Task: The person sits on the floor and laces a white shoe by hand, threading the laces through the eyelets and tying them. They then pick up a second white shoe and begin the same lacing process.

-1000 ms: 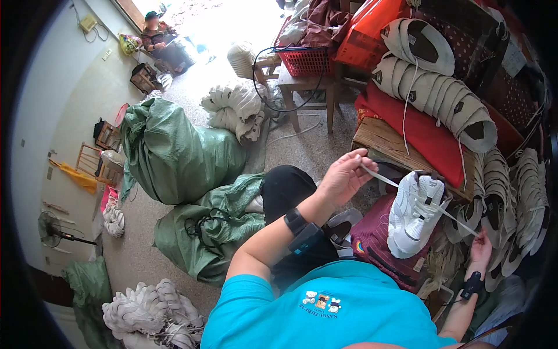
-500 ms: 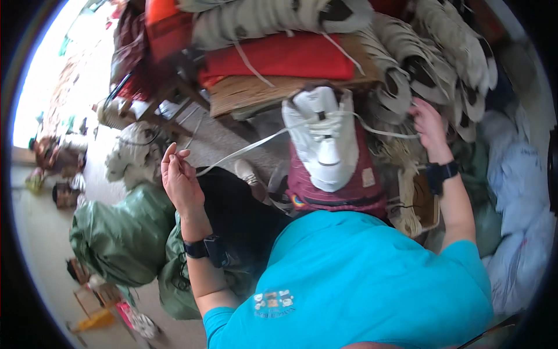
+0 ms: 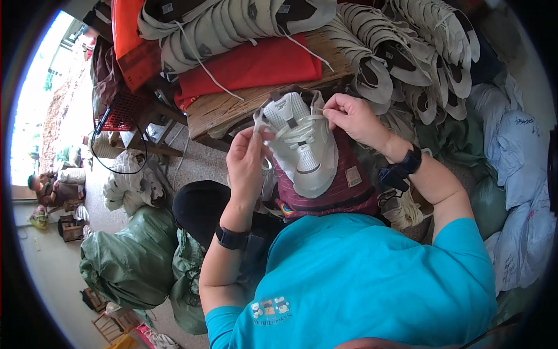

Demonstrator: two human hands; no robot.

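A white shoe upper [image 3: 317,166] with white laces criss-crossed over its tongue lies on a maroon padded cloth [image 3: 343,192] in front of me. At its left edge my left hand [image 3: 245,160] is closed, with a lace [image 3: 257,123] pinched at the fingertips and standing up as a small loop. My right hand [image 3: 357,121] pinches the lace at the upper's right side, close to the dark collar [image 3: 296,91]. Both hands are almost touching the upper. The lace ends beyond my fingers are hidden.
A wooden bench [image 3: 221,113] carries a red cloth [image 3: 250,70] and a row of nested shoe uppers [image 3: 215,41]. More stacked uppers [image 3: 389,46] hang at the far right. Green sacks [image 3: 128,256] stand left, pale blue sacks [image 3: 514,157] right. A lace bundle [image 3: 404,212] lies beside the cloth.
Both hands have come in from wide apart to the sides of the upper. The laces, stretched outward before, are now drawn close. The view has shifted slightly.
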